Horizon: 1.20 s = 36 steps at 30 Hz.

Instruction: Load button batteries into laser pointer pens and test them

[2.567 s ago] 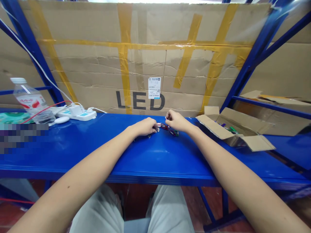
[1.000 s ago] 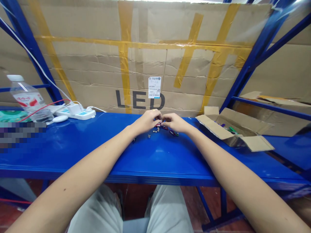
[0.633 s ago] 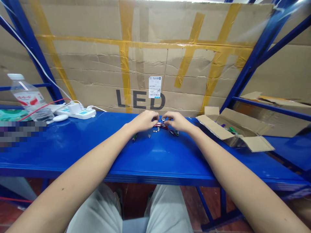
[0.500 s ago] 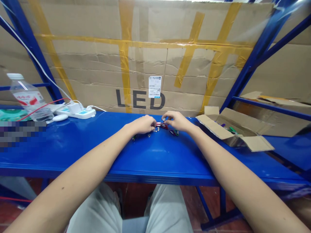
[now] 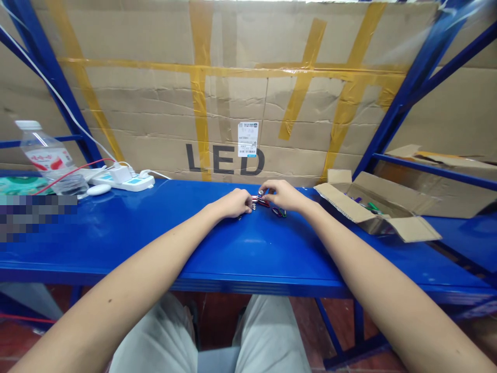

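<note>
My left hand [image 5: 236, 202] rests low over the middle of the blue tabletop. Its fingers are closed together beside small round silver pieces [image 5: 253, 206], and whatever lies between them is hidden. Opposite it, my right hand [image 5: 281, 194] pinches a small shiny metal piece with a round silver end [image 5: 261, 192]; the fingers cover much of it. Right by these fingertips lies a red and silver metal tube [image 5: 254, 199], partly hidden. Dark loop-shaped clips, one with a green edge [image 5: 278, 212], lie just below my right hand.
An open cardboard box [image 5: 361, 207] with small coloured items stands at the right. On the left are a water bottle [image 5: 50, 158] and a white power strip [image 5: 126, 178] with cables. A large taped carton [image 5: 155, 114] forms the back wall, between blue frame posts.
My left hand has shifted slightly right, toward the small silver pieces, and its fingers have drawn in. My right hand has stayed nearly in place with the metal piece.
</note>
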{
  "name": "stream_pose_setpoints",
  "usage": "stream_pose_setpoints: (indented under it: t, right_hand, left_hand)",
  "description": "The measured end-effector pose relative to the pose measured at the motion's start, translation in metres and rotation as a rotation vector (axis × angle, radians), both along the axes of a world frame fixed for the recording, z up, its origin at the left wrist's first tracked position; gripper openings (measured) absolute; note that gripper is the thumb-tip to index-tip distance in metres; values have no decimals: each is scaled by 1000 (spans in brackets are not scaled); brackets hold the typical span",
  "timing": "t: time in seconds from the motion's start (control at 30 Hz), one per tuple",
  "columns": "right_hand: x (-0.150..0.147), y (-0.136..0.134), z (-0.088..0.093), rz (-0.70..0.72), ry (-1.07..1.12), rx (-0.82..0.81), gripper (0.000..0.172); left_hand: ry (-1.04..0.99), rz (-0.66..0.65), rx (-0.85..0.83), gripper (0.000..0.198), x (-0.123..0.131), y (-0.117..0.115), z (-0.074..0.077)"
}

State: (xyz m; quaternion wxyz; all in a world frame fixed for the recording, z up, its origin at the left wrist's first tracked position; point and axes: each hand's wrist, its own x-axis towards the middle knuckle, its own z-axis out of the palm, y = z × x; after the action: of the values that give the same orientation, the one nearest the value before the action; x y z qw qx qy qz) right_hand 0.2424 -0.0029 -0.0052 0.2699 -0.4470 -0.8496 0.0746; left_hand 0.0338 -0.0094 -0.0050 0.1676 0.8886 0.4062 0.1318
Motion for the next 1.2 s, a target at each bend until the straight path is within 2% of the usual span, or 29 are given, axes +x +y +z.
stream_pose_setpoints:
  t: [0.1, 0.17, 0.37, 0.53, 0.77, 1.0, 1.2]
  right_hand:
    - [0, 0, 0, 5, -10, -20, 17]
    - [1, 0, 0, 5, -21, -38, 15]
    - [-1, -5, 2, 13, -5, -143, 13]
    - [-3, -5, 2, 59, 86, -168, 9]
    - [-1, -2, -1, 92, 139, -222, 14]
    - [-3, -3, 0, 67, 137, -147, 15]
    - [-6, -5, 1, 178, 198, -188, 21]
  left_hand:
    - [-49, 4, -31, 7, -3, 4, -1]
    - [-103, 0, 5, 8, -5, 8, -1]
    - [-419, -34, 314, 12, -2, 11, 5]
    - [-353, -153, 490, 13, 3, 10, 4]
    - [-312, -219, 525, 14, 1, 15, -2]
    - [-408, -208, 565, 17, 3, 11, 1]
    - [-399, -282, 586, 15, 6, 7, 0]
